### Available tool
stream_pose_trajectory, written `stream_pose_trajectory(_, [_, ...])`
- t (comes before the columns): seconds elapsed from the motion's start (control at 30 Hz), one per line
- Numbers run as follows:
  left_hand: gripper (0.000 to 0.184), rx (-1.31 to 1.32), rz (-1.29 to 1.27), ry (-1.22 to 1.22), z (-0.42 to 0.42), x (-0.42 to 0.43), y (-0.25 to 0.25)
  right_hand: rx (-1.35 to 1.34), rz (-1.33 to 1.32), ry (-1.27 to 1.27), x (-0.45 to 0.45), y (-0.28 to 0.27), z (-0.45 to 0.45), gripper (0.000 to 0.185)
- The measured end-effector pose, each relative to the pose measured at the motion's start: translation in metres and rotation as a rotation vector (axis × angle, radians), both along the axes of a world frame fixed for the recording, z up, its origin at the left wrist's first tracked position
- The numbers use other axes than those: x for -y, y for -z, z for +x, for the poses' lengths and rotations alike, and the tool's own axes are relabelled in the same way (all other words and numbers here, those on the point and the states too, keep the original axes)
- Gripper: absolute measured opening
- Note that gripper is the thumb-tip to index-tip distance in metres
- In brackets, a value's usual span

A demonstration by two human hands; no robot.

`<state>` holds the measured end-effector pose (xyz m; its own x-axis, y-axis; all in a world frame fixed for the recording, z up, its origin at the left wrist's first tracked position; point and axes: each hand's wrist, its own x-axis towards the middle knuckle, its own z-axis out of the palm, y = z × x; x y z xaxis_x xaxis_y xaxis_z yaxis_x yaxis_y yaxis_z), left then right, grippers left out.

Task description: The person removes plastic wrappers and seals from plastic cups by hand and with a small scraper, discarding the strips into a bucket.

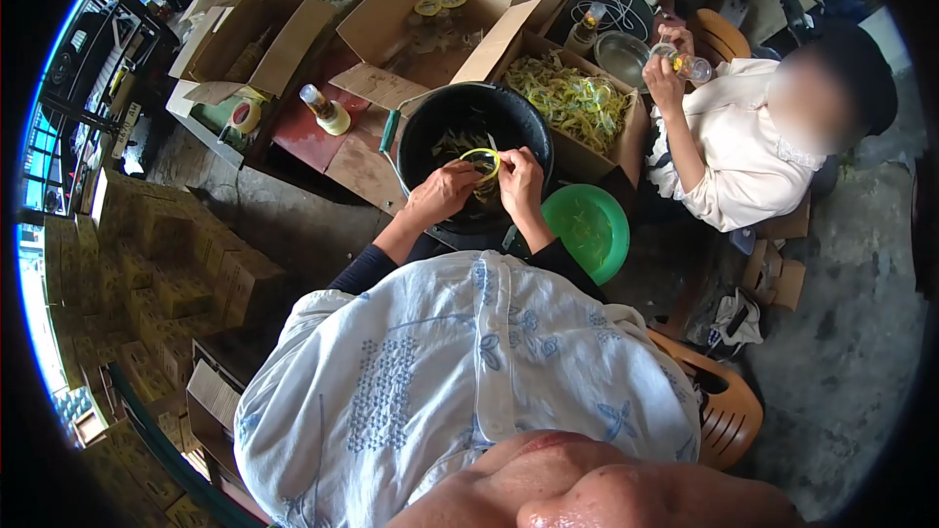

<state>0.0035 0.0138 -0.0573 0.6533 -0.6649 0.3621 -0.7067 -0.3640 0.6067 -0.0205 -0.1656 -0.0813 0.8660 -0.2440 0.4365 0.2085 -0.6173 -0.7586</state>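
Observation:
Over a black bucket [415, 127], both my hands meet at a thin yellow ring [479, 151]. My left hand [443, 193] has its fingers closed at the ring's near left side. On its right edge, my right hand [521, 182] pinches the ring between thumb and fingers. Whether the ring is loose or belongs to a clear container below it, I cannot tell. Dark contents and a few pale yellow strips [452, 143] show inside the bucket. Close to my right wrist stands a green bowl [608, 235] with a few thin strips in it.
A carton [626, 142] of tangled yellow-green strips [565, 93] sits behind the bucket. Further left are an open carton [391, 34], a bottle [325, 110] and a tape roll [245, 116]. At right, a co-worker [738, 147] holds a clear jar [690, 66]. Stacked cartons [166, 264] fill the left.

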Motion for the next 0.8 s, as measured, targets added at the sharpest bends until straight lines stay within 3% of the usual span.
stream_pose_trajectory(0.17, [0.014, -0.026, -0.024, -0.124, 0.000, 0.004, -0.024, -0.007, 0.013, -0.157, -0.003, -0.009, -0.002, 0.006])
stream_pose_trajectory(0.3, [0.013, -0.014, -0.011, -0.235, -0.001, 0.002, -0.019, 0.014, 0.060, -0.047, -0.007, -0.013, -0.006, 0.011])
stream_pose_trajectory(0.4, [0.013, 0.015, -0.077, -0.260, 0.002, 0.001, -0.007, 0.090, -0.070, -0.079, -0.009, -0.023, -0.010, 0.013])
stream_pose_trajectory(0.63, [0.016, -0.105, 0.021, -0.214, 0.001, -0.002, -0.013, 0.183, -0.244, -0.085, -0.012, -0.024, -0.008, 0.011])
stream_pose_trajectory(0.7, [0.015, -0.060, -0.049, -0.087, 0.001, -0.002, -0.008, 0.163, -0.251, -0.069, -0.009, -0.017, -0.007, 0.011])
stream_pose_trajectory(0.8, [0.017, 0.013, -0.079, -0.080, -0.004, 0.002, -0.012, -0.054, 0.018, -0.061, -0.002, -0.011, -0.004, 0.009])
